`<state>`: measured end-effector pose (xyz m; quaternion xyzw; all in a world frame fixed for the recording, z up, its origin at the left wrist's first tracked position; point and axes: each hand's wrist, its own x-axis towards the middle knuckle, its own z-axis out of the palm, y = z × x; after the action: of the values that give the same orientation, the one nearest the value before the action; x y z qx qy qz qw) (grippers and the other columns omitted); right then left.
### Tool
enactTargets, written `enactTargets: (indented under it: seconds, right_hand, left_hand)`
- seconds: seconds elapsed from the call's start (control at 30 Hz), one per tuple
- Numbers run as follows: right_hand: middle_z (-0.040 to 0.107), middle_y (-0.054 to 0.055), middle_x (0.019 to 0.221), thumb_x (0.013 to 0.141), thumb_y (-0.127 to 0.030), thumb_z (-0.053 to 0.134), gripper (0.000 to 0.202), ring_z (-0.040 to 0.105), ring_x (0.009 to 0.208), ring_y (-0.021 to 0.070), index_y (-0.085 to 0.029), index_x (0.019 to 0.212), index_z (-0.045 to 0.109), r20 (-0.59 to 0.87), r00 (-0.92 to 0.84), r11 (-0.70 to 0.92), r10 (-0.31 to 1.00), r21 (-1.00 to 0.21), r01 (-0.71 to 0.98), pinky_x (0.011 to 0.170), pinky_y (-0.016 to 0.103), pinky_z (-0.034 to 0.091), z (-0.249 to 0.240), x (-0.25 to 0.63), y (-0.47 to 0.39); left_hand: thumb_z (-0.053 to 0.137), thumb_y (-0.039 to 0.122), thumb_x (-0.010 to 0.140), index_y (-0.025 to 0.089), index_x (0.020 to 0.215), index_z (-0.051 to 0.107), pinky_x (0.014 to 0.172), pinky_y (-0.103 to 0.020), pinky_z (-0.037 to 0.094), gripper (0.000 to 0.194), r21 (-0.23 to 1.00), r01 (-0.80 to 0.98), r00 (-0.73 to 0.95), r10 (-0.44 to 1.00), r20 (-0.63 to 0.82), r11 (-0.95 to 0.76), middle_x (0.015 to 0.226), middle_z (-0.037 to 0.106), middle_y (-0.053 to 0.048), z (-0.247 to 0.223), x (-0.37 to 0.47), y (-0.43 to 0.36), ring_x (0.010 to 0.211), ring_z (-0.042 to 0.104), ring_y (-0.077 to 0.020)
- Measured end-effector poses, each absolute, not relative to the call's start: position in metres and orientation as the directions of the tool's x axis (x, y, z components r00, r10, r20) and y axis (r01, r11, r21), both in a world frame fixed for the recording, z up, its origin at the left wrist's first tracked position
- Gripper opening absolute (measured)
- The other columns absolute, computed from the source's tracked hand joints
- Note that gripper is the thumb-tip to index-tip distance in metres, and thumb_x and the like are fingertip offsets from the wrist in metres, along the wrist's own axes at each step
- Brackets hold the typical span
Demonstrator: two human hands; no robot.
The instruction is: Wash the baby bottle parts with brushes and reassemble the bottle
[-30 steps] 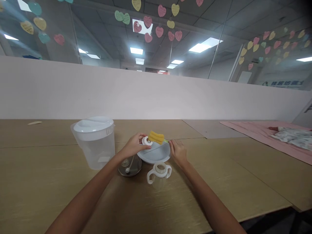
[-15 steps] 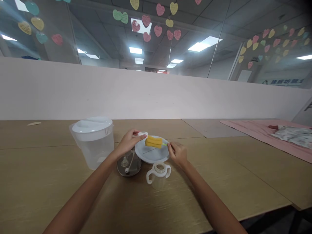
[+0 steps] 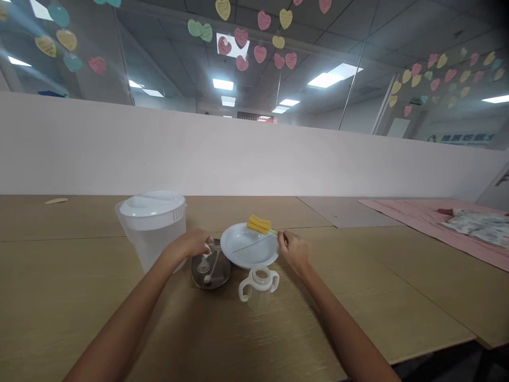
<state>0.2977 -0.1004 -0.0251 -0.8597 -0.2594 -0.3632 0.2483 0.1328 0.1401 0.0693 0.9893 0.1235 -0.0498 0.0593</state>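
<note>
My right hand [image 3: 293, 249] is closed round the thin green handle of a yellow sponge brush [image 3: 259, 224]. The brush head is above the far rim of a white plate [image 3: 230, 239]. Over the left part of a round metal dish [image 3: 217, 282], my left hand [image 3: 194, 243] pinches a white bottle ring [image 3: 207, 249], mostly hidden by the fingers. In that dish lie a clear bottle nipple [image 3: 203, 265] and a straw with a weighted end [image 3: 213, 268]. A clear baby bottle [image 3: 259, 289] with white handles stands upright and uncapped in front of the plate.
Behind my left forearm stands a translucent bucket [image 3: 153, 228] with a white lid. A pink cloth [image 3: 413, 215] with a patterned garment [image 3: 477, 225] covers the far right of the table. A flat pale piece [image 3: 56, 200] lies far left. A low white wall borders the back.
My left hand has moved left and down from the sponge brush to the metal dish, carrying the white ring. The brush head has tipped up and away, still in my right hand.
</note>
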Motion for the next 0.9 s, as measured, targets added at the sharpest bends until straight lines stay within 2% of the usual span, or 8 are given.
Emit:
enactTargets:
  seconds: [0.27, 0.53, 0.63, 0.8, 0.9]
  right_hand:
    - [0.06, 0.004, 0.058, 0.088, -0.038, 0.032, 0.046, 0.042, 0.05, 0.0087, -0.014, 0.058, 0.058, 0.721, 0.634, -0.758, 0.278, -0.241, 0.606, 0.05, 0.024, 0.014, -0.025, 0.297, -0.1]
    - [0.062, 0.004, 0.06, 0.088, -0.038, 0.033, 0.045, 0.044, 0.051, 0.0086, -0.014, 0.06, 0.059, 0.693, 0.656, -0.764, 0.298, -0.239, 0.599, 0.05, 0.024, 0.014, -0.024, 0.295, -0.1]
    - [0.061, 0.004, 0.059, 0.088, -0.037, 0.033, 0.045, 0.043, 0.05, 0.0083, -0.014, 0.06, 0.059, 0.69, 0.659, -0.764, 0.299, -0.24, 0.599, 0.05, 0.025, 0.014, -0.025, 0.295, -0.099]
    - [0.062, 0.003, 0.059, 0.088, -0.037, 0.035, 0.043, 0.044, 0.051, 0.0089, -0.015, 0.061, 0.059, 0.678, 0.672, -0.773, 0.299, -0.241, 0.587, 0.05, 0.024, 0.014, -0.026, 0.296, -0.099]
    - [0.062, 0.004, 0.06, 0.088, -0.037, 0.035, 0.042, 0.043, 0.051, 0.0091, -0.015, 0.061, 0.059, 0.671, 0.678, -0.773, 0.3, -0.245, 0.585, 0.05, 0.024, 0.014, -0.025, 0.296, -0.099]
  left_hand:
    - [0.064, 0.033, 0.058, 0.017, 0.065, 0.06, 0.051, -0.023, 0.035, 0.018, 0.0, 0.302, 0.92, 0.291, -0.262, -0.953, 0.073, 0.066, -0.003, 0.067, 0.134, 0.139, 0.065, 0.057, -0.0183]
    - [0.074, 0.021, 0.047, 0.017, 0.077, 0.064, 0.059, -0.028, 0.044, 0.033, -0.139, 0.317, 0.897, 0.344, -0.279, -0.938, 0.083, 0.068, -0.009, 0.052, 0.143, 0.125, 0.074, 0.063, -0.0265]
    - [0.075, 0.019, 0.047, 0.019, 0.081, 0.064, 0.062, -0.029, 0.045, 0.036, -0.154, 0.307, 0.903, 0.338, -0.266, -0.939, 0.085, 0.069, -0.008, 0.05, 0.144, 0.125, 0.076, 0.064, -0.0265]
    - [0.073, 0.028, 0.056, 0.019, 0.082, 0.064, 0.064, -0.03, 0.046, 0.029, -0.133, 0.276, 0.928, 0.299, -0.221, -0.952, 0.093, 0.068, -0.011, 0.048, 0.146, 0.131, 0.084, 0.063, -0.0279]
    - [0.074, 0.027, 0.053, 0.018, 0.08, 0.065, 0.063, -0.03, 0.046, 0.03, -0.125, 0.29, 0.923, 0.312, -0.224, -0.949, 0.091, 0.069, -0.011, 0.046, 0.147, 0.133, 0.081, 0.064, -0.0282]
